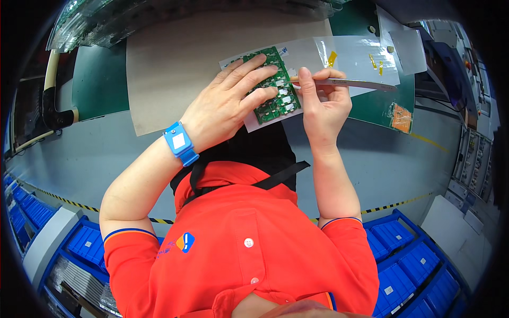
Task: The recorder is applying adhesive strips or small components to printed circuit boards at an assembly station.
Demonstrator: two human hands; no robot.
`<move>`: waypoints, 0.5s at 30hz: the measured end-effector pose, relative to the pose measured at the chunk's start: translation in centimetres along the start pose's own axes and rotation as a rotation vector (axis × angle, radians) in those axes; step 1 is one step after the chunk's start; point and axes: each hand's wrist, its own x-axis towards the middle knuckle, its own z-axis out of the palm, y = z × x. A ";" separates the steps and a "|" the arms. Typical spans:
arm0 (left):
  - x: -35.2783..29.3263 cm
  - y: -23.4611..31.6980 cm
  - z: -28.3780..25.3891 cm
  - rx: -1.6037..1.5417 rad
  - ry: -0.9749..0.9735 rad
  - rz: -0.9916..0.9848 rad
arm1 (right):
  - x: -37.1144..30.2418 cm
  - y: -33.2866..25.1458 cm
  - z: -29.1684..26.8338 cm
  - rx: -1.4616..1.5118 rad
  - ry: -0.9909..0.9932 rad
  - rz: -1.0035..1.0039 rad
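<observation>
Over beige matting (169,69), the left hand (228,98) splays on a green rectangular circuit board (275,107), whose three-o'clock side silver metal tweezers (366,84), tips unclear, pinched by the right hand (324,103), could scratch by slipping.

The slim silver tweezers (366,84) look like smooth metal, catching the light from where I stand. The green rectangular circuit board (283,97) has a slight gloss; the broad beige sheet (175,69) looks matt. Clear plastic packaging (90,26) glints. The red short-sleeved shirt (228,228) is matt cloth.
</observation>
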 end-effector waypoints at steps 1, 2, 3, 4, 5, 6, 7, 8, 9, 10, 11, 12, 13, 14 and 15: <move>0.0 0.0 0.0 -0.003 -0.002 -0.001 | 0.0 0.1 0.0 0.003 0.000 -0.010; 0.0 0.0 0.0 -0.006 -0.003 0.000 | 0.0 0.1 0.1 0.003 0.001 -0.010; 0.0 -0.1 0.1 -0.007 -0.004 0.001 | 0.0 0.2 0.1 -0.006 -0.001 -0.024; 0.0 -0.1 0.1 -0.006 0.000 0.004 | 0.0 0.2 0.1 -0.015 -0.003 -0.038; 0.0 -0.1 0.1 -0.005 0.004 0.006 | 0.0 0.2 0.1 -0.015 -0.002 -0.037; 0.0 -0.1 0.1 -0.006 0.003 0.006 | 0.0 0.1 0.1 -0.055 -0.004 -0.052; 0.0 -0.1 0.0 -0.012 0.000 0.003 | 0.0 0.1 0.0 -0.095 -0.005 -0.067; 0.1 -0.1 -0.1 -0.019 -0.002 0.001 | 0.0 0.2 0.0 -0.096 -0.003 -0.067; 0.1 0.0 -0.1 -0.020 -0.003 0.004 | -0.1 0.5 -0.1 -0.150 0.001 -0.096; 0.2 0.0 -0.2 0.002 -0.010 -0.002 | -0.1 0.7 -0.2 -0.204 0.005 -0.126; 0.2 0.1 -0.2 0.024 -0.018 -0.010 | -0.1 0.8 -0.2 -0.205 0.007 -0.125; 0.2 0.1 -0.1 0.023 -0.018 -0.008 | 0.0 0.8 -0.2 -0.262 -0.002 -0.175; 0.2 0.1 0.0 0.029 -0.007 -0.013 | 0.0 0.9 -0.3 -0.320 -0.011 -0.225; 0.2 0.2 0.0 0.035 0.005 -0.018 | 0.0 0.9 -0.4 -0.320 -0.009 -0.224; 0.2 0.2 0.0 0.034 0.004 -0.017 | 0.1 0.9 -0.5 -0.343 -0.030 -0.237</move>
